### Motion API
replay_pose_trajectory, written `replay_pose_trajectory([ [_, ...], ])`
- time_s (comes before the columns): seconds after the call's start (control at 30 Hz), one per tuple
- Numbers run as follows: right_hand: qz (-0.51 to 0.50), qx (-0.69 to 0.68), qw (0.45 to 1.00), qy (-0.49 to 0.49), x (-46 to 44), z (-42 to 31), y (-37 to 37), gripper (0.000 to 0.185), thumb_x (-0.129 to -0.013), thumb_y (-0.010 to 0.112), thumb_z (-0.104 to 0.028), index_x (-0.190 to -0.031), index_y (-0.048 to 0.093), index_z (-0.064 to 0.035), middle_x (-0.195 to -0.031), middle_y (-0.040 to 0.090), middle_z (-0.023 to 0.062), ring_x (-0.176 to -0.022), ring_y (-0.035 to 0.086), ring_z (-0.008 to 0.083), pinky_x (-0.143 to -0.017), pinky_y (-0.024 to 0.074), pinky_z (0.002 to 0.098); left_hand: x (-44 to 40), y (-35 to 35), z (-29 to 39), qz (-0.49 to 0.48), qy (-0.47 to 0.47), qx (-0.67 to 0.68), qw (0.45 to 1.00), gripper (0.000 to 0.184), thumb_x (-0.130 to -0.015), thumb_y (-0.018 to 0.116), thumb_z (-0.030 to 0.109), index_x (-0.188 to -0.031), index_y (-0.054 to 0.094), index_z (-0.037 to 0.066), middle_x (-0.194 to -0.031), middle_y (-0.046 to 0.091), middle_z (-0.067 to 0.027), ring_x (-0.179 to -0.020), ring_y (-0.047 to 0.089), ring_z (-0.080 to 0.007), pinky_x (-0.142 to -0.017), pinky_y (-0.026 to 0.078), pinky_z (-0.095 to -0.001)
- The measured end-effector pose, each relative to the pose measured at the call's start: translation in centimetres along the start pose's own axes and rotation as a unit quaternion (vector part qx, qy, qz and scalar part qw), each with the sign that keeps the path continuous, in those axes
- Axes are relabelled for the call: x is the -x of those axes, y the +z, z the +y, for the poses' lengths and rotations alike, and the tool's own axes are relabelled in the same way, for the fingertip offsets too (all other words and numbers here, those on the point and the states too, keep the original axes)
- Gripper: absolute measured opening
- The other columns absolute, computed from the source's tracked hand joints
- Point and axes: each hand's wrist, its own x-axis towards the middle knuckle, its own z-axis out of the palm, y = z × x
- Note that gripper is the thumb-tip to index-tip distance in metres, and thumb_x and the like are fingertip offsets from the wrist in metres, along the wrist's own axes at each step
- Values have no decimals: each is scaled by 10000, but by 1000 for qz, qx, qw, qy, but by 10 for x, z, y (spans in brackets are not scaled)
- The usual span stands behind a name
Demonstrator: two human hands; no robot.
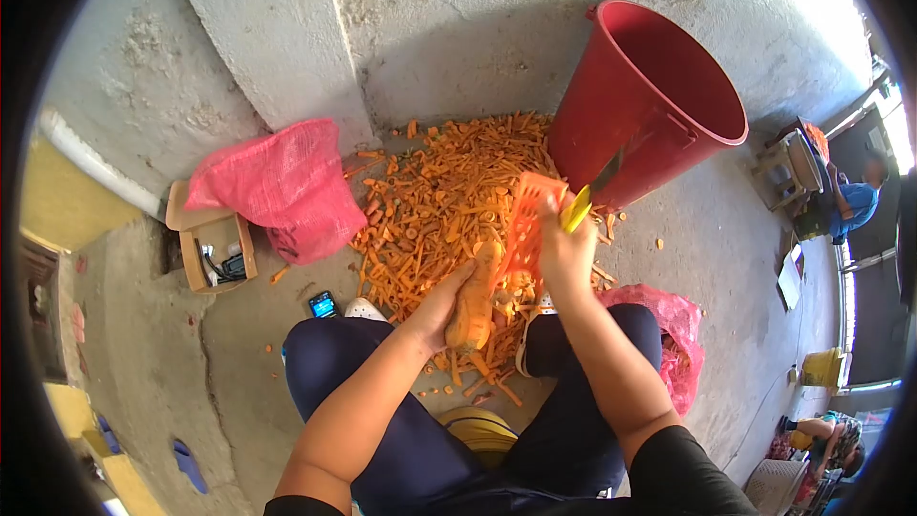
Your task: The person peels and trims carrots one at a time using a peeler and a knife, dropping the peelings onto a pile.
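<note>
Concrete floor (258, 363) spread around us, grey and cracked, and we sat low over it with our knees (330, 349) apart, something yellow (470, 428) showing between our thighs. Just beyond that gap, our left grip (441, 313) was clamped on a large carrot (473, 304), which slanted away from us over the heap. Our right grip (565, 244) was closed on the yellow handle of a knife (577, 210), its blade angled away toward the bin; an orange slotted plastic piece (523, 220) lay against the same hand, and we could not tell whether the fingers held it too. Cut carrot pieces (430, 201) covered the ground from between our shoes (365, 310) to the foot of the wall.

On our right, a pink sack (673, 315) crowded the knee, leaving little room to swing that leg. On our left, a lit phone (324, 305) lay near the shoe, and a strip of concrete gave us space as far as an open cardboard box (250, 250) and a second pink sack (296, 182). Farther out, a tall red bin (611, 105) bounded the heap's right edge, and the rough wall (458, 48) closed it off behind. Wider floor ran rightward to a person in blue (855, 208) beside a low stool (798, 167).
</note>
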Motion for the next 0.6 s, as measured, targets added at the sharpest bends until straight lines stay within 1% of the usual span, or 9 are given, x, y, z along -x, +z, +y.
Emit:
replay_pose_trajectory([
  [0.07, -49, -57, 997, -36, 18, 0, 8, 205, -854, 483, -171, -700, 455, -39, -543, 426, -11, -487, 378, 59, -429, 330, 235, -3, 6, -2, 49, 20, 18, 998, 387, -892, 302, 386, -1076, 464, 86, -938, 562, -83, -764, 577, -175, -625, 485, -300],
  [0.17, -100, 9, 995, -28, 34, 5, 14, 240, -849, 505, -205, -702, 468, -18, -535, 454, 44, -470, 433, 112, -435, 351, 271, -7, 5, -5, 71, 55, 32, 995, 360, -892, 331, 356, -1074, 466, 76, -970, 555, -77, -826, 570, -162, -671, 489, -288],
  [0.27, -89, 93, 988, -90, 39, 9, 18, 240, -832, 525, -195, -703, 466, -1, -548, 478, 121, -460, 467, 223, -447, 366, 319, -9, 0, -4, 42, 65, 13, 997, 359, -899, 309, 331, -1090, 459, 67, -971, 553, -75, -837, 565, -158, -690, 485, -288],
  [0.3, -102, 141, 983, -63, 39, -1, 15, 236, -811, 549, -183, -704, 462, 8, -569, 483, 181, -490, 486, 310, -470, 380, 360, -9, -1, -5, 38, 57, 5, 998, 359, -901, 299, 324, -1092, 458, 65, -972, 551, -73, -840, 564, -157, -695, 484, -288],
  [0.43, -32, 150, 982, -111, 30, 14, 16, 190, -796, 561, -164, -733, 499, 4, -585, 517, 174, -495, 510, 295, -475, 388, 359, -9, 20, 2, 109, 61, -13, 992, 380, -908, 267, 349, -1035, 469, 53, -878, 566, -78, -767, 580, -164, -654, 490, -302],
  [0.5, 44, 175, 974, -136, 8, 28, 16, 172, -798, 555, -159, -751, 520, 3, -588, 527, 162, -495, 518, 279, -479, 393, 357, -8, 6, -7, 36, 3, -31, 999, 414, -901, 263, 387, -1009, 473, 47, -778, 557, -108, -632, 567, -193, -571, 484, -330],
  [0.53, 96, 164, 976, -106, -12, 21, 9, 168, -804, 549, -164, -769, 538, 0, -583, 533, 141, -492, 517, 236, -479, 397, 345, -6, 0, -13, -1, -25, -39, 999, 431, -898, 262, 406, -996, 475, 44, -728, 553, -123, -565, 560, -207, -530, 481, -344],
  [0.57, 115, 193, 973, -51, -36, 26, -2, 197, -811, 546, -182, -755, 527, 6, -559, 524, 123, -478, 489, 197, -473, 395, 325, -1, 5, -18, -7, -26, -34, 999, 478, -886, 254, 455, -998, 467, 43, -736, 548, -135, -578, 562, -222, -536, 481, -344],
  [0.6, 164, 139, 969, -119, -55, 41, -8, 226, -820, 540, -201, -742, 516, 9, -531, 505, 101, -453, 451, 181, -456, 378, 312, -1, -1, -19, -41, -30, -97, 994, 460, -887, 269, 447, -998, 460, 43, -745, 550, -135, -609, 569, -221, -538, 482, -344],
])
